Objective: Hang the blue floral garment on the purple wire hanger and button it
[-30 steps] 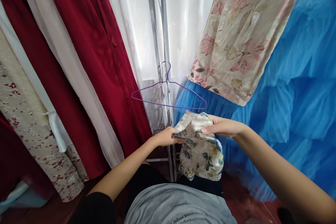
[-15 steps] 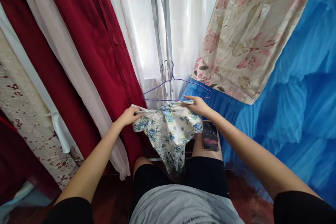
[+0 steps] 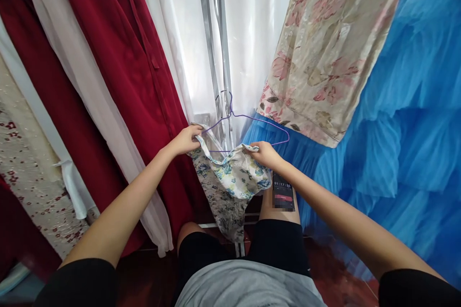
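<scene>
A white garment with a blue and yellow floral print (image 3: 240,176) hangs between my two hands above my lap. My left hand (image 3: 188,139) grips the left side of its neckline, up against the left end of a purple wire hanger (image 3: 257,118). That end of the hanger is hidden by the cloth and my fingers. On the other side, my right hand (image 3: 265,154) is closed on the right edge of the neckline, below the hanger's bottom bar. The hanger's right end sticks out bare above my right hand. Its hook is on a grey metal stand in front of me.
Dark red dresses (image 3: 104,72) and pale gowns hang on the left. To the right are a beige floral cloth (image 3: 317,57) and a ruffled blue gown (image 3: 378,120). Behind the grey metal stand (image 3: 211,33) falls a white curtain (image 3: 252,24). A phone (image 3: 283,193) rests on my right thigh.
My left hand has moved up and right, bringing the garment's left side over the hanger's left end. My right hand has dropped slightly, and the neckline now gapes open. The hanger has tilted.
</scene>
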The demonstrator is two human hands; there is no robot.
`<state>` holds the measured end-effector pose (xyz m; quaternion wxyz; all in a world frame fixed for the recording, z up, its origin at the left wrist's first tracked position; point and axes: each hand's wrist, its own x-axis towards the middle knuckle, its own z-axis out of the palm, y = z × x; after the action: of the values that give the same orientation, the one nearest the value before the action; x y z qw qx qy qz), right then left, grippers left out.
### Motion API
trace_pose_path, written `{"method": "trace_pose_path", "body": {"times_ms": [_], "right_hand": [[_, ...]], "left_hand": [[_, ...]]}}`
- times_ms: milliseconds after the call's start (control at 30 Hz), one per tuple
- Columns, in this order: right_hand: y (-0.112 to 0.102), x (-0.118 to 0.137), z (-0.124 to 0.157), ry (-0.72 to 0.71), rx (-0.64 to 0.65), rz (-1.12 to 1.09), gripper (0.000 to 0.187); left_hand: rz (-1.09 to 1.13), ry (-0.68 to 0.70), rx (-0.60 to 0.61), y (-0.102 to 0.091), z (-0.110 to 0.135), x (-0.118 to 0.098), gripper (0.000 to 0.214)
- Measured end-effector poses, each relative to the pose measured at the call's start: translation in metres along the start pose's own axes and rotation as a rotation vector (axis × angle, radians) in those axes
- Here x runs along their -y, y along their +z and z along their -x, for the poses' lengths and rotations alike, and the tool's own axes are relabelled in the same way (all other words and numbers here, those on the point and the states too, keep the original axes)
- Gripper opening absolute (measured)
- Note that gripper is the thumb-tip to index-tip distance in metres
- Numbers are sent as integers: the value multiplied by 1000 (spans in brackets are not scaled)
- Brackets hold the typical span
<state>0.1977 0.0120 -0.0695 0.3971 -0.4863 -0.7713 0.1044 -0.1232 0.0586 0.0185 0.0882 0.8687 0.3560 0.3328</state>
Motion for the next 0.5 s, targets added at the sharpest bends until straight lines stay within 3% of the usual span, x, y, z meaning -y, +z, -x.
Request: {"method": "trace_pose_path", "body": {"times_ms": [100, 167, 200, 300, 367, 433, 500], "right_hand": [[-5, 12, 10, -68, 5, -78, 35], [-12, 11, 17, -102, -55, -118, 20], [-16, 7, 21, -105, -117, -134, 22], [-34, -14, 28, -47, -396, -135, 66], [-53, -30, 28, -7, -526, -87, 71], [-75, -43, 23, -10, -498, -38, 52], [-97, -49, 16, -5, -329, -79, 32]], "left_hand": [[-51, 110, -94, 16, -12, -21, 14], [-40, 92, -238, 27, -16, -26, 23], [-40, 72, -304, 31, -17, -26, 27], [-78, 35, -392, 38, -15, -21, 27], [-103, 32, -388, 39, -13, -18, 23], [-113, 46, -375, 37, -13, -15, 22], [-123, 49, -393, 33, -15, -11, 21]]}}
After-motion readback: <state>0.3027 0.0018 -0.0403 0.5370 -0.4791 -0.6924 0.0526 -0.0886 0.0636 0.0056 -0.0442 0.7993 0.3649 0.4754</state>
